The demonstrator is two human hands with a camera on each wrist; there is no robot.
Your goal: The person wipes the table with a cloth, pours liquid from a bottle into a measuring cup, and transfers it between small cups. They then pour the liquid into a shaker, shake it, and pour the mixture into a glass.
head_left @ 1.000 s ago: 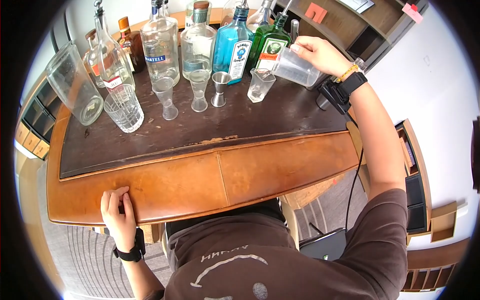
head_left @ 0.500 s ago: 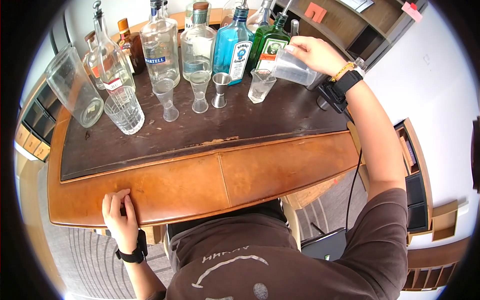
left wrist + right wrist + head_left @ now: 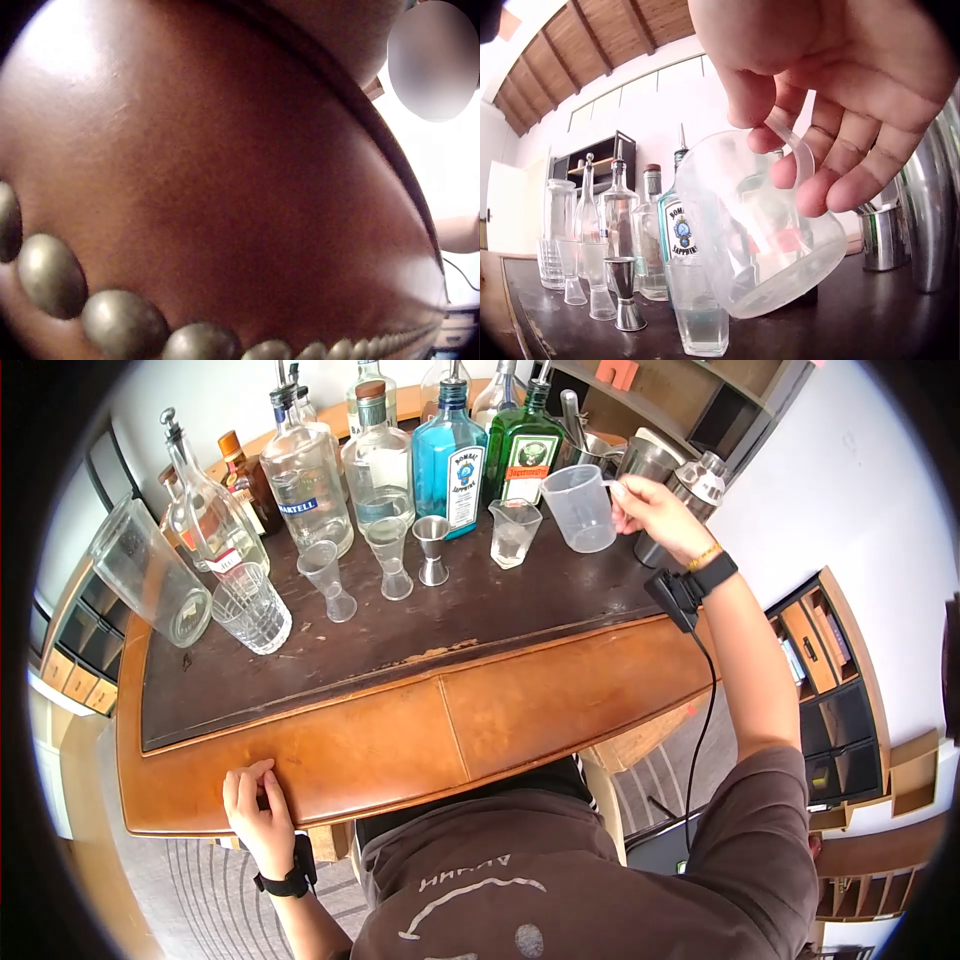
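My right hand [image 3: 660,518] grips the handle of a clear plastic measuring cup [image 3: 582,510], nearly upright beside a small glass [image 3: 514,535] holding some clear liquid. In the right wrist view the thumb and fingers [image 3: 817,196] curl round the handle, and the cup [image 3: 769,232] looks tilted, with the small glass [image 3: 703,330] left of it. My left hand [image 3: 262,815] rests on the table's tan leather edge [image 3: 350,740], fingers loosely bent and holding nothing. The left wrist view shows only leather [image 3: 225,172] and metal studs [image 3: 124,322], not the hand.
Left of the small glass stand a steel jigger [image 3: 432,550], two clear plastic jiggers [image 3: 388,560], a cut glass tumbler [image 3: 252,610] and a tall glass [image 3: 155,575]. Several bottles, one blue [image 3: 450,470] and one green [image 3: 522,455], line the back. Steel shakers [image 3: 698,485] stand behind my right hand.
The measuring cup has gone from strongly tilted over the small glass to nearly upright, to its right. My right hand has turned with it. My left hand stays on the leather edge.
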